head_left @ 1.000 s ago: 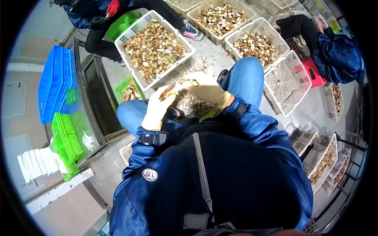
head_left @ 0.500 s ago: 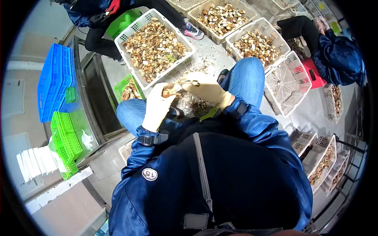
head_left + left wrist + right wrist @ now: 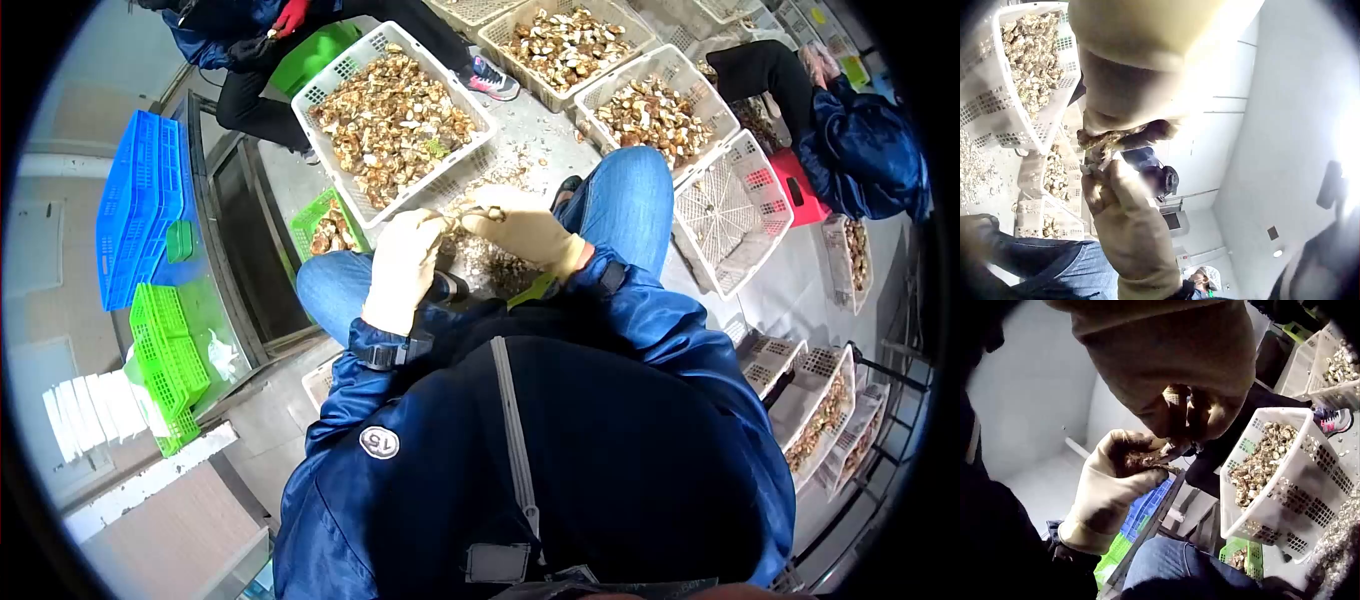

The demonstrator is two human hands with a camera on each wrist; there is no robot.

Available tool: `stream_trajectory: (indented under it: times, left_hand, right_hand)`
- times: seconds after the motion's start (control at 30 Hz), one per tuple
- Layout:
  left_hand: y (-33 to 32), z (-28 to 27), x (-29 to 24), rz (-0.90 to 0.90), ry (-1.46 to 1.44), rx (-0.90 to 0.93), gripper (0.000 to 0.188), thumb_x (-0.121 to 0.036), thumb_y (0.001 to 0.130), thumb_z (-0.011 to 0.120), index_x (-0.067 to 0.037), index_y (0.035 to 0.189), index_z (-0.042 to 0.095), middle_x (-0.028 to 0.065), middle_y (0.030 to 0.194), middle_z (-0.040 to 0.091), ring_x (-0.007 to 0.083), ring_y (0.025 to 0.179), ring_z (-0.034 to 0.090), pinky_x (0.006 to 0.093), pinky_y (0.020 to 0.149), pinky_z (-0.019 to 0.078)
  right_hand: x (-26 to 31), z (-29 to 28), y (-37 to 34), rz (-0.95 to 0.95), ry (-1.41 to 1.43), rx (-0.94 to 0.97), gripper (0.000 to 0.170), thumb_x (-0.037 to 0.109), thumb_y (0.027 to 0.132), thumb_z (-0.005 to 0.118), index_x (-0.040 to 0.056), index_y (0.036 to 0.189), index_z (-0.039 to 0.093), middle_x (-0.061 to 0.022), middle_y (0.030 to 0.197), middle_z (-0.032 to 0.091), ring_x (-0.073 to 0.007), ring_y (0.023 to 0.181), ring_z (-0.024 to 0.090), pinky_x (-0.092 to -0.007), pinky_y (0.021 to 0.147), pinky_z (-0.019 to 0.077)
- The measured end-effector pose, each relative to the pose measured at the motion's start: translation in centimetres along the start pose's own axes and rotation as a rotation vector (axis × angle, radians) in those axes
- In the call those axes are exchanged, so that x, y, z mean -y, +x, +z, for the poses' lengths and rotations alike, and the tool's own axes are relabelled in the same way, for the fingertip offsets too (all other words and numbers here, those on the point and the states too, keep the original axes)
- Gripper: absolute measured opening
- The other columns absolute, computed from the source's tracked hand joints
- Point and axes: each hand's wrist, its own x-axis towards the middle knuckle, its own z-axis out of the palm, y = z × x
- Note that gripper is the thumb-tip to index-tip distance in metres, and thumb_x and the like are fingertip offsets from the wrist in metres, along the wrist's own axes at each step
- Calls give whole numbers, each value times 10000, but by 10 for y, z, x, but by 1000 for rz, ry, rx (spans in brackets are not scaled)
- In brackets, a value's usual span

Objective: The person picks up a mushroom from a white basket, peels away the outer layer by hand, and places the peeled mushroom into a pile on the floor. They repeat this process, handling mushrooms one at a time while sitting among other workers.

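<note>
Both hands wear cream gloves and meet over the lap. My left hand (image 3: 405, 265) grips a brown mushroom (image 3: 1138, 461), its thumb and fingers curled round it. In the left wrist view the mushroom's ragged brown underside shows below the glove. My right hand (image 3: 525, 222) is pressed up close against the mushroom, fingers curled. Between its fingertips sits a small pale, blade-like piece (image 3: 1089, 169), mostly hidden by the glove; I cannot tell exactly what it is. Scattered pale trimmings (image 3: 490, 262) lie on the floor below the hands.
A large white crate (image 3: 470, 150) of mushrooms stands ahead, a small green basket (image 3: 322, 228) beside it. More filled crates (image 3: 655, 118) lie right of it, near an empty white crate (image 3: 730, 215). Two other people sit nearby. Blue crates (image 3: 140, 215) are stacked at left.
The left hand has turned, so the mushroom that showed in its fingers half a second ago is now mostly covered in the head view. The right hand has stayed nearly in place.
</note>
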Motion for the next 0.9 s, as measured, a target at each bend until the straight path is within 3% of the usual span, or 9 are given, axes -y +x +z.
stream_trajectory:
  times: [0.23,0.27,0.33,0.43,0.53,0.63,0.67,0.8,0.9]
  left_hand:
    - [1,2,-1,7,-24,-15,253,32,741,658,-71,969,695,103,987,665,312,927,631,395,806,517]
    - [2,1,-2,36,-10,-2,254,27,743,649,-70,974,692,102,984,664,310,923,630,394,799,514]
    - [5,-2,-3,95,16,18,258,19,747,632,-69,983,687,101,978,663,306,915,627,392,786,507]
    - [6,-7,-4,192,80,46,262,-29,750,615,-74,1004,664,88,964,650,298,895,618,388,757,495]
    - [7,-10,-5,243,117,133,258,-74,746,611,-79,1003,636,74,955,630,288,879,604,385,740,488]
    - [5,-9,-2,280,126,97,252,-85,745,608,-87,997,621,70,957,618,278,868,597,380,727,485]
    - [5,-10,-2,285,139,111,250,-86,746,605,-91,996,619,68,965,616,274,876,596,379,732,487]
    - [3,-14,-3,331,181,143,252,-96,747,598,-104,998,607,56,1003,609,261,922,595,376,765,496]
    - [3,-19,0,405,255,185,265,-112,748,598,-111,1013,594,49,1067,594,248,1004,586,374,824,500]
  right_hand:
    - [-5,-3,3,-53,87,-5,254,278,897,616,55,996,688,-158,904,685,-302,837,663,-392,742,533]
    - [-5,2,0,-81,-77,-103,259,278,897,616,52,1005,685,-151,903,682,-297,848,663,-399,739,534]
    - [-22,0,5,-351,-242,-122,265,285,896,617,55,1008,688,-144,912,689,-302,854,664,-405,746,533]
    - [-15,-5,2,-166,38,17,266,281,918,598,56,1020,696,-127,927,709,-300,847,669,-398,749,534]
    - [-8,-3,2,31,-13,78,273,288,939,579,57,1014,706,-125,938,713,-292,842,670,-375,752,534]
    - [-8,-12,3,-6,201,98,286,309,926,586,61,986,716,-128,948,713,-296,844,667,-376,770,532]
    - [-15,-10,5,-187,32,106,275,298,922,583,64,961,722,-139,932,709,-295,826,665,-376,762,531]
    - [6,-16,2,80,68,187,289,303,917,580,45,954,705,-161,898,693,-313,808,647,-396,738,518]
    - [-18,-20,12,-158,-188,343,330,300,952,575,8,1065,680,-147,1011,703,-232,867,629,-359,811,504]
